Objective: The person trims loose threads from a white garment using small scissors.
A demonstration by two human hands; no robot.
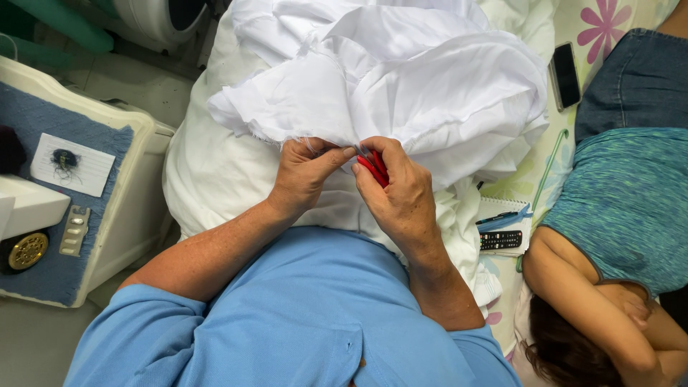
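A heap of white cloth (401, 79) lies on my lap and on the bed in front of me. My left hand (304, 172) pinches the frayed lower edge of the cloth between thumb and fingers. Right beside it, my right hand (398, 190) is closed around a small red tool (374, 169), whose tip meets the same edge of cloth. The tool is mostly hidden in my fingers, so I cannot tell its kind. Both hands touch at the fingertips. My blue shirt (308, 322) fills the bottom of the view.
A white sewing machine (43, 208) with a blue pad stands at the left. At the right a person in a teal top (623, 208) lies on a flowered sheet. A phone (565, 75), a remote control (500, 240) and a spiral notebook (502, 208) lie between us.
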